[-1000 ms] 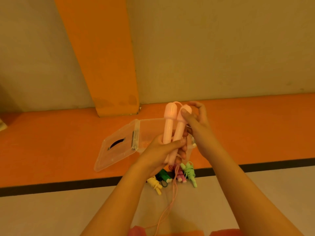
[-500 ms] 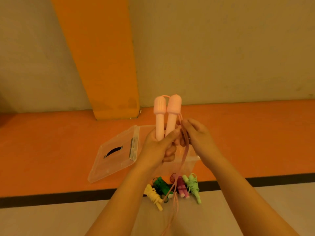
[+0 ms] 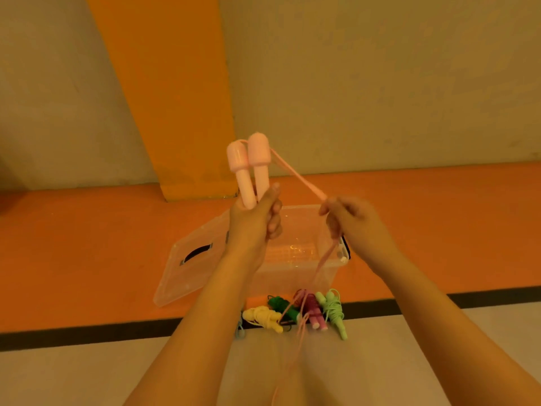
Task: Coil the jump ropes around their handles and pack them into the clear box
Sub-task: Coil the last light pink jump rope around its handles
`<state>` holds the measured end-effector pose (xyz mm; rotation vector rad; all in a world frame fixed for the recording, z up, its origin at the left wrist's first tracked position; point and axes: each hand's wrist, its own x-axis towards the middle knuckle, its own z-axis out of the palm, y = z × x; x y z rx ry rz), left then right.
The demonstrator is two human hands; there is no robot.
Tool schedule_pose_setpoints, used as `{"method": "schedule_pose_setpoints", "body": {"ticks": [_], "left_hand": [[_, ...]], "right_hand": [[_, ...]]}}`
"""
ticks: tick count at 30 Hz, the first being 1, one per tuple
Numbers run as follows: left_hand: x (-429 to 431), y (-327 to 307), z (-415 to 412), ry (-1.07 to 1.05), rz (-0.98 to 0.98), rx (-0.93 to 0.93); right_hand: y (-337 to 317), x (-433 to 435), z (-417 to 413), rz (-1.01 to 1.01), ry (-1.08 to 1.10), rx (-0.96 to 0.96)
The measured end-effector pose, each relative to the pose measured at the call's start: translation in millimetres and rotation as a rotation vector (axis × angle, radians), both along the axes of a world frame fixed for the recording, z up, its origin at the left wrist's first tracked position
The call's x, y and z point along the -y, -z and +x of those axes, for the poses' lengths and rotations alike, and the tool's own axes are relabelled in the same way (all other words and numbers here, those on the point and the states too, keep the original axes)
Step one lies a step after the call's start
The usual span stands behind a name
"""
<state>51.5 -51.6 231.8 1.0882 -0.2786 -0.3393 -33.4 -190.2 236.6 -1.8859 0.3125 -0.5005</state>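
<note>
Fingers of the left hand (image 3: 251, 227) curl round two upright pink handles (image 3: 248, 168), the right hand (image 3: 351, 221) beside it pinches the pink cord (image 3: 295, 174) stretched from their tops, and the clear box (image 3: 301, 259) sits open below both hands, coiled ropes (image 3: 292, 312) nearer.

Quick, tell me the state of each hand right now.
Left hand: closed around the two pink handles, held upright.
Right hand: closed, pinching the pink rope pulled taut from the handle tops.

left hand (image 3: 254, 221) grips pink handles (image 3: 248, 168) | right hand (image 3: 351, 221) pinches pink rope (image 3: 298, 177) | clear box (image 3: 295, 253) below
</note>
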Motion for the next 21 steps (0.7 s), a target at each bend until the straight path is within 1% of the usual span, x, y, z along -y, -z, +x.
{"method": "schedule_pose_setpoints", "body": {"ticks": [2,3,4,8,11,12,14,16,17,19,20,21], "left_hand": [[-2,-5,-1,0.027,0.002,0.006],[-2,-7,-4,0.063,0.000,0.000],[-2,-9,-9,0.108,-0.004,-0.012],[-8,-9,-27,0.238,-0.003,-0.064],[-13,-7,-35,0.349,-0.014,-0.097],[-14,-8,-37,0.401,-0.005,-0.100],[-16,-10,-44,0.476,0.039,-0.086],[-16,-11,-49,0.456,0.055,-0.091],[-14,-11,-50,0.407,0.028,-0.112],[-14,-13,-48,0.286,-0.089,-0.195],[-15,-15,-47,0.232,-0.153,-0.235],[-18,-17,-44,0.181,-0.211,-0.259]], "right_hand": [[-25,2,-2,0.154,0.075,0.149],[-33,2,-4,0.227,0.069,0.196],[-37,-1,-5,0.266,0.048,0.210],[-29,-29,-6,0.261,-0.060,0.127],[-32,-42,-6,0.357,-0.117,0.198],[-34,-42,-7,0.368,-0.110,0.216],[-36,-39,-11,0.286,-0.034,0.236],[-32,-36,-12,0.195,0.046,0.253],[-28,-35,-13,0.230,0.027,0.245],[-16,-38,-15,0.438,-0.158,0.147],[-7,-41,-18,0.500,-0.286,0.040],[2,-45,-23,0.484,-0.414,-0.104]]}}
